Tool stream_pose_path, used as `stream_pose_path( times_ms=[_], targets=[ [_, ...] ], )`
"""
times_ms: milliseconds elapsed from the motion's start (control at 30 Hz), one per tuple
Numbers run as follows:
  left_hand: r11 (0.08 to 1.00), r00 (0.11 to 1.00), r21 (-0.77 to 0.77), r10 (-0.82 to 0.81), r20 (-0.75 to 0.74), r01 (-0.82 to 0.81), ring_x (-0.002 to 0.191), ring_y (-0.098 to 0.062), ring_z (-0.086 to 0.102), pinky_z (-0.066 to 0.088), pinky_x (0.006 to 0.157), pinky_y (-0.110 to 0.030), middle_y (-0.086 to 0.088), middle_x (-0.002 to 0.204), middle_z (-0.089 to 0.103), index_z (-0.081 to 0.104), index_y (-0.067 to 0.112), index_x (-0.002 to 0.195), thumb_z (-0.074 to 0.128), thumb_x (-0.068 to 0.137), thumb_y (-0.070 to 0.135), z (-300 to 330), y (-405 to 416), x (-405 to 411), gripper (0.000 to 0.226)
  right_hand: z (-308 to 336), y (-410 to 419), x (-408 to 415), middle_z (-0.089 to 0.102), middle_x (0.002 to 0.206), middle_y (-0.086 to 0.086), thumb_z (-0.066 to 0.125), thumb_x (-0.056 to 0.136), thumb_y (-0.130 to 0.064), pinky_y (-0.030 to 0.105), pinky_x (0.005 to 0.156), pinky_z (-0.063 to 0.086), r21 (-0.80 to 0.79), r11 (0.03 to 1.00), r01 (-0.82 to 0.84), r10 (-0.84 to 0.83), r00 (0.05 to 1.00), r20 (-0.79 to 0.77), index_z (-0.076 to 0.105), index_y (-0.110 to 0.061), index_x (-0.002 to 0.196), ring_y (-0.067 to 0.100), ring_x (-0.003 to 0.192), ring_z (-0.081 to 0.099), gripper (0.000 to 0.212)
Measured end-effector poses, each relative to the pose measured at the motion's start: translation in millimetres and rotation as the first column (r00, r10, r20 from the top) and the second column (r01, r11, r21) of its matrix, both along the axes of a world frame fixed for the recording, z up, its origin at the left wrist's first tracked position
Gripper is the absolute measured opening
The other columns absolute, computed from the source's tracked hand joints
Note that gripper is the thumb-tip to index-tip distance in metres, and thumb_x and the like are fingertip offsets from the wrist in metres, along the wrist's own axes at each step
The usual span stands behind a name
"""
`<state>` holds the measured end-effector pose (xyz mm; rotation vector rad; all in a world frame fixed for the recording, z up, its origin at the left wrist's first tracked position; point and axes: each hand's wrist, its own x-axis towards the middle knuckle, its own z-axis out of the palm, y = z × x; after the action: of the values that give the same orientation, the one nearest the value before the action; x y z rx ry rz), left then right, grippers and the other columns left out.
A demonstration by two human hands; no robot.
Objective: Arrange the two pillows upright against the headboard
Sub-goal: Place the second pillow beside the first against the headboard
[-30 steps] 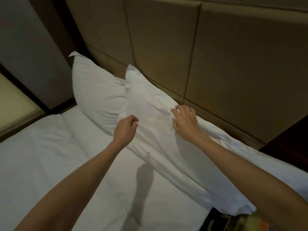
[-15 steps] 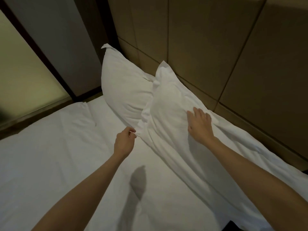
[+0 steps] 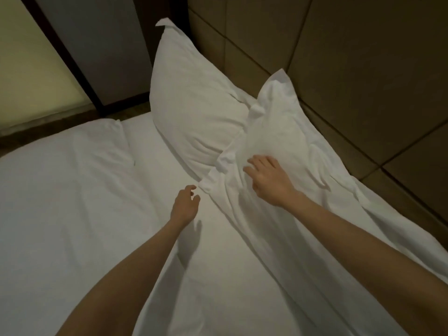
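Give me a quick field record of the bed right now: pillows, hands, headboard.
far pillow: upright, leaning on headboard
near pillow: slumped along headboard, one corner up, overlaps far pillow's edge
right hand: flat on near pillow, fingers spread
left hand: open, over sheet, just short of near pillow's corner, holding nothing
task state: near pillow not yet upright

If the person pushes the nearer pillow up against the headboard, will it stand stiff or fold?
The nearer pillow probably folds: it is creased and sagging under the right hand. Its loose case edge may slide on the bed sheet. It seems light, since the flat hand alone dents it.
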<state>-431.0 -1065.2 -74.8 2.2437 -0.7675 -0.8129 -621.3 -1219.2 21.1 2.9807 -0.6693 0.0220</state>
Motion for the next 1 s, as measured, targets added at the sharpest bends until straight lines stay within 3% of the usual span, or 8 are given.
stream_pose_path(
  times_ms=[133,300,400,500,600,800,933,1000],
  targets=[
    [0.993,0.994,0.046,-0.107,-0.031,0.109,0.13,-0.032,0.043,0.035,0.108,-0.047,-0.014,0.145,0.042,0.036,0.02,0.142,0.045,0.094,0.027,-21,-62,21,0.05,12,-49,42,0.038,0.146,0.019,0.039,0.09,-0.017,0.052,0.115,0.007,-0.196,0.981,0.002,-0.031,0.989,-0.147,0.052,-0.007,0.124,0.036,0.14,0.025,0.038],
    [0.963,0.959,0.003,-0.269,-0.09,0.27,0.135,-0.032,0.037,0.032,0.11,-0.047,-0.012,0.149,0.038,0.027,0.016,0.146,0.054,0.087,0.014,-35,-134,32,0.064,22,-108,42,0.036,0.146,0.01,0.035,0.089,-0.054,0.06,0.112,0.003,-0.264,0.945,0.193,-0.235,0.962,-0.137,0.047,-0.022,0.13,0.034,0.143,0.014,0.053],
    [0.96,0.935,-0.027,-0.276,-0.223,0.277,0.129,-0.032,0.043,0.037,0.107,-0.049,-0.013,0.14,0.044,0.031,0.011,0.14,0.065,0.079,0.008,-50,-145,30,0.07,16,-112,35,0.04,0.143,0.008,0.032,0.09,-0.055,0.063,0.11,0.006,-0.266,0.947,0.178,-0.218,0.967,-0.13,0.046,-0.023,0.13,0.034,0.141,0.019,0.053],
    [0.93,0.903,-0.017,-0.362,-0.231,0.368,0.126,-0.033,0.046,0.038,0.106,-0.045,-0.018,0.136,0.047,0.037,0.004,0.135,0.069,0.076,0.003,-74,-147,17,0.067,11,-112,37,0.046,0.137,0.007,0.033,0.089,-0.054,0.066,0.108,0.005,-0.282,0.946,0.161,-0.205,0.969,-0.135,0.05,-0.021,0.124,0.033,0.138,0.025,0.051],
    [0.946,0.919,-0.067,-0.323,-0.225,0.316,0.128,-0.032,0.045,0.037,0.107,-0.04,-0.021,0.138,0.046,0.04,0.003,0.137,0.067,0.077,0.002,-92,-145,-7,0.065,8,-111,34,0.048,0.134,0.006,0.034,0.09,-0.052,0.068,0.107,0.003,-0.279,0.949,0.148,-0.194,0.97,-0.146,0.053,-0.02,0.121,0.032,0.137,0.028,0.049],
    [0.988,0.941,0.029,-0.138,-0.31,0.155,0.125,-0.034,0.046,0.038,0.103,-0.038,-0.021,0.134,0.043,0.04,0.012,0.137,0.062,0.082,0.018,-105,-122,-21,0.06,0,-103,29,0.047,0.138,0.006,0.037,0.091,-0.05,0.068,0.11,0.008,-0.243,0.96,0.138,-0.177,0.974,-0.142,0.052,-0.02,0.124,0.031,0.14,0.028,0.047],
    [0.976,0.917,0.064,-0.173,-0.36,0.209,0.128,-0.036,0.044,0.038,0.106,-0.043,-0.021,0.138,0.045,0.036,0.01,0.141,0.06,0.068,0.04,-94,-109,-6,0.082,1,-100,32,0.045,0.142,0.008,0.039,0.091,-0.052,0.065,0.111,0.008,-0.222,0.962,0.159,-0.194,0.97,-0.146,0.051,-0.022,0.127,0.032,0.141,0.026,0.048],
    [0.942,0.925,0.179,-0.221,-0.31,0.285,0.13,-0.035,0.044,0.037,0.106,-0.042,-0.02,0.141,0.045,0.035,0.009,0.141,0.065,0.078,0.043,-96,-108,5,0.078,2,-102,31,0.041,0.146,0.007,0.038,0.091,-0.053,0.063,0.112,0.008,-0.211,0.96,0.184,-0.217,0.965,-0.149,0.048,-0.024,0.13,0.031,0.142,0.024,0.05]
  ],
)
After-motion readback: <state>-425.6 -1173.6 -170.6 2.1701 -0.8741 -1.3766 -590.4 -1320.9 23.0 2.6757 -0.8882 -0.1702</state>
